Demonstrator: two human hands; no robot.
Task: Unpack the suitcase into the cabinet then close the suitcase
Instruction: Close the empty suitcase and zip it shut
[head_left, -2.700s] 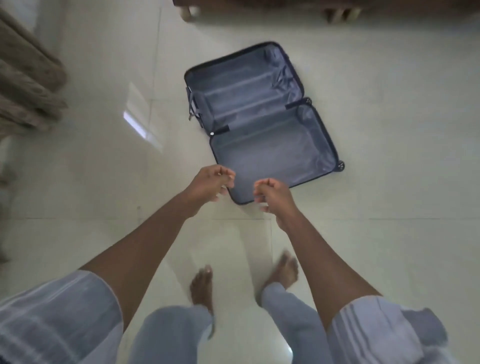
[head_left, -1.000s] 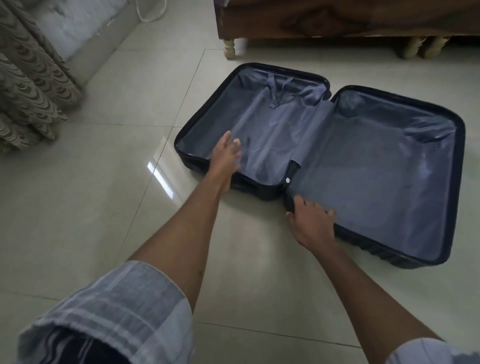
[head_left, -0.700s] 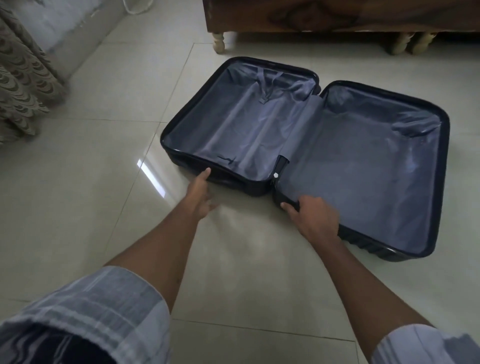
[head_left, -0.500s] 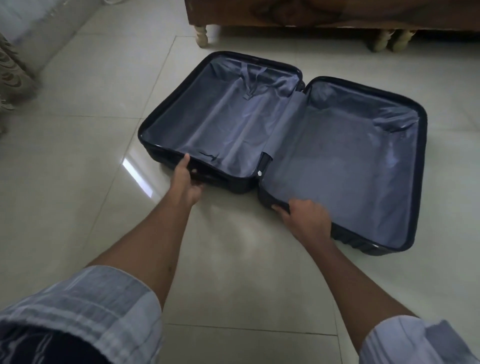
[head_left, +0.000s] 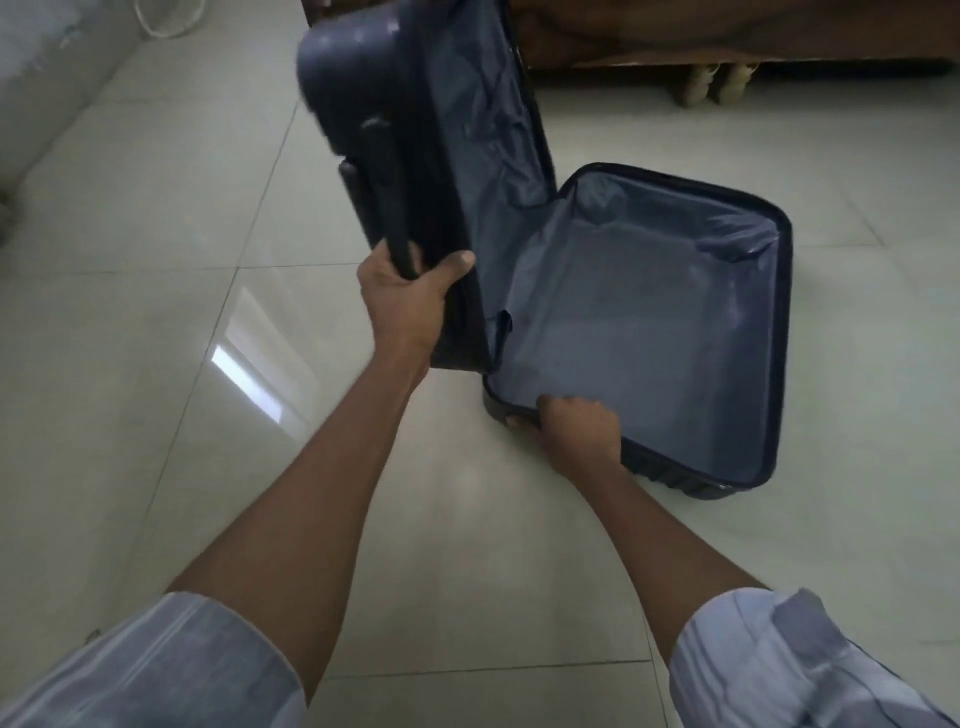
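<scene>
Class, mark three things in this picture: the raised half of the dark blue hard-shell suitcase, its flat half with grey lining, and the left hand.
Raised suitcase half (head_left: 358, 88), head view: outer shell.
Flat suitcase half (head_left: 649, 322), head view: grey lining.
Left hand (head_left: 405, 301), head view: back of hand.

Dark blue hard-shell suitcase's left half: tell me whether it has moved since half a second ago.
Yes. The suitcase's left half has swung up off the pale tiled floor toward upright, lifted by the left hand; the right half stays flat.

Left hand grips raised suitcase half; right hand holds floor half rim.
</scene>
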